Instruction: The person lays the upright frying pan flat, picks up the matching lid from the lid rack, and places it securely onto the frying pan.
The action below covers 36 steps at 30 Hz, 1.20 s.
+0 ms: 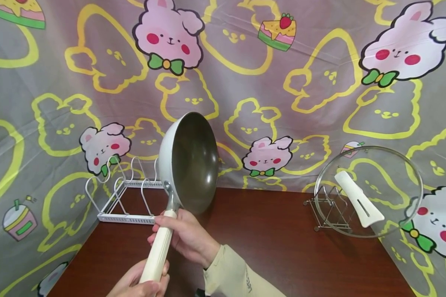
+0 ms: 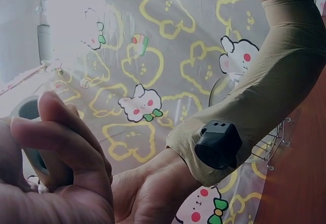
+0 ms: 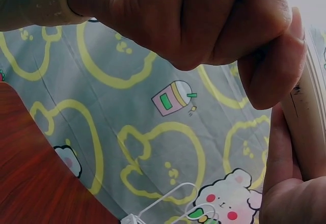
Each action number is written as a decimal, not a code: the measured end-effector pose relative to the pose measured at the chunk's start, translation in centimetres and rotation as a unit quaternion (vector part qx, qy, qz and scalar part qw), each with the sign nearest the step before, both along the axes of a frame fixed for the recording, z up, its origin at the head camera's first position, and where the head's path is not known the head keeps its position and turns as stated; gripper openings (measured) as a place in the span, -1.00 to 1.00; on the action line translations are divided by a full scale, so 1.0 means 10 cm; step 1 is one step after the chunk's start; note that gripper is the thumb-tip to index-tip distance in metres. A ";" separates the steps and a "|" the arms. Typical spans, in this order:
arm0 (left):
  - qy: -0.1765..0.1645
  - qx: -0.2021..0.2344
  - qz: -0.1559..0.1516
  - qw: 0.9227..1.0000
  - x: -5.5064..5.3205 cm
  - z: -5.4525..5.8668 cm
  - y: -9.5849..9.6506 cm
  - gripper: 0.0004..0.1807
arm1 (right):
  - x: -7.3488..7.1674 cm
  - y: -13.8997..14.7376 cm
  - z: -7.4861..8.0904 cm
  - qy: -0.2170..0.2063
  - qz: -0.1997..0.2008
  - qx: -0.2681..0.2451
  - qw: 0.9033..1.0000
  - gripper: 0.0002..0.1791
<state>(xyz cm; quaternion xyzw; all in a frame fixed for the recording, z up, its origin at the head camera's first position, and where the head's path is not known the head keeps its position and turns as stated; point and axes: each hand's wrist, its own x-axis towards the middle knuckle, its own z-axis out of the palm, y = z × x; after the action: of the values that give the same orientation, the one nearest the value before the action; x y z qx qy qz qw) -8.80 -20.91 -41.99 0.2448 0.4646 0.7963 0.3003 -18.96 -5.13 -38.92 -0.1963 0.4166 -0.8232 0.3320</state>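
A deep wok (image 1: 195, 161), white outside and dark inside, is held up on its edge with its hollow turned to the right. Its long cream handle (image 1: 158, 247) slants down toward me. My right hand (image 1: 189, 239) grips the handle just below the metal joint, thumb across the top. Lower down, my left hand (image 1: 141, 280) is wrapped round the handle's end. In the left wrist view, the curled fingers of my left hand (image 2: 71, 168) surround the handle end (image 2: 51, 168). The right wrist view has both hands on the handle (image 3: 308, 112).
Behind the wok at the left stands a white rack (image 1: 126, 218) with several loops, partly covered by it. On the right, a glass lid (image 1: 394, 185) with a white grip leans in a small wire rack (image 1: 330, 210). A patterned cloth (image 1: 245, 90) borders the brown table (image 1: 275, 247).
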 end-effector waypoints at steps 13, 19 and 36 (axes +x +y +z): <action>0.012 -0.012 0.016 1.000 0.00 -0.03 0.01 -0.62 | 0.00 0.04 -0.03 -0.002 0.009 -0.001 1.000 -0.97; 0.001 -0.032 0.020 0.999 0.01 -0.01 0.01 -0.66 | -0.01 0.04 -0.05 -0.004 0.005 0.004 1.000 -0.96; 0.004 -0.028 0.011 1.000 0.01 -0.03 0.03 -0.66 | 0.02 0.06 -0.10 -0.010 -0.009 0.006 1.000 -0.92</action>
<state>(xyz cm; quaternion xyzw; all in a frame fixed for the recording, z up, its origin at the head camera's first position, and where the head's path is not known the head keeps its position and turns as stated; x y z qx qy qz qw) -8.69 -20.65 -42.33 0.2341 0.4903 0.7856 0.2961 -18.77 -4.52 -39.96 -0.1825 0.4201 -0.8253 0.3301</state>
